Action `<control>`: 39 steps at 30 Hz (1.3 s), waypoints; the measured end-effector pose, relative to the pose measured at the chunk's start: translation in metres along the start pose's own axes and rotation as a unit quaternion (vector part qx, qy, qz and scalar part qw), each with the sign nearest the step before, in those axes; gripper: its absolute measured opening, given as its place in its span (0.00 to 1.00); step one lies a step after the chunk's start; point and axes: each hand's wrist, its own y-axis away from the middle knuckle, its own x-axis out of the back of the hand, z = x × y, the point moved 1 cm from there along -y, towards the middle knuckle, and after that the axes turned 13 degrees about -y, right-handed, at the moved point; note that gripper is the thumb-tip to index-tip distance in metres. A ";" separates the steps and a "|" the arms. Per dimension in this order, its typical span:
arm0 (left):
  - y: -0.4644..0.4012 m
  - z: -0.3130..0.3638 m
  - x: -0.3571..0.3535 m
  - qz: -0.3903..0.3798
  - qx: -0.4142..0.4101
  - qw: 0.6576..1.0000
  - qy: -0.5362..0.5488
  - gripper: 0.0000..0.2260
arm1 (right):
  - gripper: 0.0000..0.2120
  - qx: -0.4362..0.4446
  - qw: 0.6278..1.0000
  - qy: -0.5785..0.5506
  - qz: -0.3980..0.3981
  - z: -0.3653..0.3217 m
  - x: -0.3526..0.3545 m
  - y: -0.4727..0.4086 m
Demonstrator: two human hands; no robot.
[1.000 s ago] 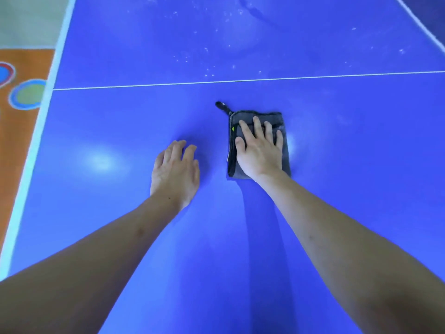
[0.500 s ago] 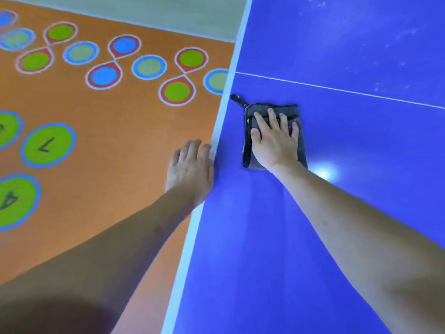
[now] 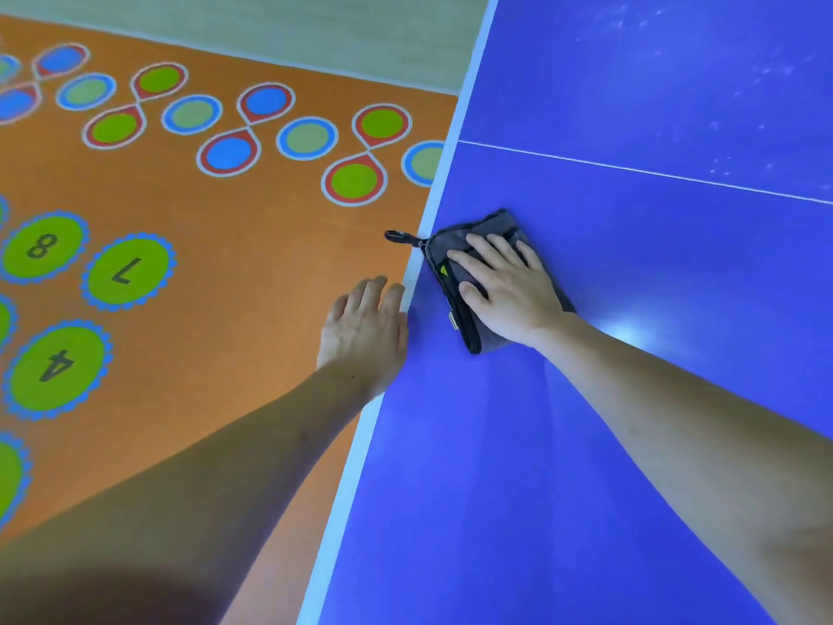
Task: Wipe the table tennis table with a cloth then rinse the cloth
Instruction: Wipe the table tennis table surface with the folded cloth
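A folded grey cloth lies flat on the blue table tennis table, right beside its white left edge line. The cloth's black loop tag sticks out past the edge. My right hand presses on the cloth with straight, spread fingers. My left hand hovers with relaxed fingers at the table's left edge, mostly over the floor, holding nothing. White specks dot the far part of the table beyond the thin white centre line.
To the left of the table lies an orange floor mat with green, blue and red circles and numbers. A pale floor strip runs at the back. A light glare sits on the table near my right wrist.
My right hand has slid the cloth leftward to the table's edge, and the cloth has turned slightly. My left hand has moved off the table surface to its edge.
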 end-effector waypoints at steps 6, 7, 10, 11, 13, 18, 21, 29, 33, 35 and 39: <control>0.013 0.111 0.014 -0.003 -0.032 0.999 -0.014 0.21 | 0.27 -0.065 0.997 -0.018 0.022 0.095 0.033 0.088; 0.015 0.135 0.016 -0.006 -0.043 0.999 -0.018 0.21 | 0.27 -0.079 0.996 -0.021 0.028 0.116 0.041 0.106; 0.022 0.214 0.023 -0.003 -0.073 0.997 -0.028 0.21 | 0.28 -0.121 0.991 -0.031 0.045 0.179 0.062 0.162; 0.024 0.241 0.026 -0.002 -0.084 0.996 -0.029 0.22 | 0.28 -0.136 0.989 -0.035 0.051 0.201 0.069 0.181; 0.028 0.298 0.032 -0.002 -0.111 0.993 -0.034 0.22 | 0.26 -0.169 0.983 -0.040 0.064 0.242 0.084 0.217; 0.041 0.428 0.047 0.004 -0.173 0.984 -0.029 0.21 | 0.26 -0.251 0.962 -0.048 0.097 0.329 0.111 0.306; 0.048 0.476 0.053 0.010 -0.196 0.980 -0.019 0.20 | 0.26 -0.298 0.946 -0.058 0.116 0.354 0.116 0.349; 0.065 0.466 0.049 0.008 -0.184 0.983 -0.009 0.21 | 0.28 -0.377 0.913 -0.061 0.140 0.309 0.098 0.371; 0.074 0.414 0.045 -0.004 -0.162 0.987 -0.016 0.22 | 0.27 -0.380 0.912 -0.068 0.135 0.256 0.081 0.351; 0.076 0.380 0.041 -0.008 -0.145 0.989 -0.016 0.23 | 0.27 -0.373 0.917 -0.068 0.127 0.229 0.072 0.331; 0.080 0.295 0.028 -0.012 -0.101 0.995 -0.020 0.22 | 0.28 -0.346 0.930 -0.063 0.107 0.166 0.051 0.281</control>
